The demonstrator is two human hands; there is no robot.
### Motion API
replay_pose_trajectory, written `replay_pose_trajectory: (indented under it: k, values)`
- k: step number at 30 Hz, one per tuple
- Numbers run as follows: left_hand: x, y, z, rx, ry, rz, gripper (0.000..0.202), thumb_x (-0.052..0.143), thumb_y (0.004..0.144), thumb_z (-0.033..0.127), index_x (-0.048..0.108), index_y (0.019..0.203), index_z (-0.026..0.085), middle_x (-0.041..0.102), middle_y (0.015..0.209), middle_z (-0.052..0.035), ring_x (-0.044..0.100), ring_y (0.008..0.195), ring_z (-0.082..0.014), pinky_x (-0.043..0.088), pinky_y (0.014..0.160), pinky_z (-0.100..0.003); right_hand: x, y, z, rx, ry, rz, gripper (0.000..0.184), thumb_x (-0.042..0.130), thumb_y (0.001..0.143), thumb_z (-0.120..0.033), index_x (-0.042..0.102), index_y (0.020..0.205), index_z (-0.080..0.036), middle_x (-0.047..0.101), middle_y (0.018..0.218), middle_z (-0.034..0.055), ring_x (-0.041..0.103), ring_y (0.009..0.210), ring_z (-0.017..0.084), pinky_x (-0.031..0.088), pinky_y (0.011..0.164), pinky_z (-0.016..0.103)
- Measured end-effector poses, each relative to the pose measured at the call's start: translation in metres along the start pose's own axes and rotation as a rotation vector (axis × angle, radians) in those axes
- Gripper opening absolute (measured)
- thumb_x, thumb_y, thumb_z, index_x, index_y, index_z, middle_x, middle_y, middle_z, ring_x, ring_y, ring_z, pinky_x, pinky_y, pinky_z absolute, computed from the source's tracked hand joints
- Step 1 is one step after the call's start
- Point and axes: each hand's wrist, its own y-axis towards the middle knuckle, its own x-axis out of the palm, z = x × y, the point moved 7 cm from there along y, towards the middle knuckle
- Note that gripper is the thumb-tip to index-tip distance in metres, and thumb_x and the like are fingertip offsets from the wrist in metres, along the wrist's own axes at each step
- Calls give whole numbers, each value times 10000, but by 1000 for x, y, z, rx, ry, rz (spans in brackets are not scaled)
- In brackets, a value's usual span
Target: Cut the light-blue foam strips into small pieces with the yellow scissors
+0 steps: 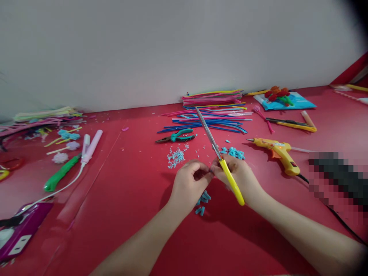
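A pair of scissors (232, 183) with yellow handles rests in my right hand (243, 174), its closed blades slanting up and away to the left. My right fingertips meet those of my left hand (188, 186), which is closed in a pinch. Whatever small thing lies between the fingertips is hidden. Under and beside my left hand are several short blue pipe cleaner pieces (204, 197). Another heap of short blue pieces (234, 153) sits just beyond my right hand. Pale blue fluff clippings (175, 158) lie beyond my left hand.
Behind are pliers (181, 135) and bundles of pipe cleaners (212, 100). To the right lies a yellow glue gun (273, 149) with its cord. On the left are a pink wand-like tool (93, 145), a green-handled cutter (61, 174) and a purple device (31, 226). A wall closes the back.
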Motion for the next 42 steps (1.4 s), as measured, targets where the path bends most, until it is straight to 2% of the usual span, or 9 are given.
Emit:
replay_pose_trajectory:
  k: [5,9,12,15,19,24,29,42]
  values:
    - [1,-1,-3,-40,14,-9,33,568,669,199,588,652,180,537,667,-11,486,591,-121,372,561,-247,1,-1,-2,-25,-17,2,157,512,672,-307,420,633,-185,319,487,-79,310,435,58,235,414,193]
    - [-4,2,-13,-173,-203,11,72,598,660,235,594,677,166,526,608,11,465,547,-92,365,537,-222,-9,-1,-2,-45,-36,43,216,450,732,-390,412,656,-191,312,464,-78,307,415,63,245,416,197]
    - [-12,3,-21,-259,-428,99,108,629,635,231,601,709,157,532,591,18,461,525,-79,370,527,-212,-16,-1,-6,-111,-242,44,267,468,715,-445,413,649,-193,341,478,-66,325,435,72,241,425,198]
    - [-23,6,-23,-248,-597,188,102,636,630,198,600,712,150,543,613,15,472,543,-71,374,532,-198,-15,-4,-10,-169,-554,-7,335,496,666,-523,402,632,-203,382,491,-58,335,439,78,221,430,199]
    - [-35,8,-20,-178,-665,257,36,617,653,160,604,679,139,521,582,22,454,536,-55,360,531,-181,-10,-9,-12,-244,-834,-17,358,452,674,-570,398,710,-218,468,520,-42,419,447,105,208,439,208]
    - [-41,8,-19,-155,-672,287,31,605,663,150,612,693,147,536,597,20,457,541,-56,359,541,-188,-6,-12,-9,-315,-1017,4,325,397,724,-538,383,735,-213,522,549,-9,499,495,147,192,452,226]
    - [-43,7,-17,-147,-674,295,13,599,669,152,609,677,153,527,605,23,448,545,-54,348,535,-186,-7,-13,-7,-350,-1083,18,314,384,740,-523,374,744,-209,533,552,1,518,506,163,176,452,238]
    - [-41,9,-15,-114,-703,242,20,586,683,148,604,676,148,515,609,15,441,550,-59,345,529,-191,-6,-14,-7,-393,-1088,14,300,348,774,-490,397,741,-196,547,540,15,501,480,148,159,451,243]
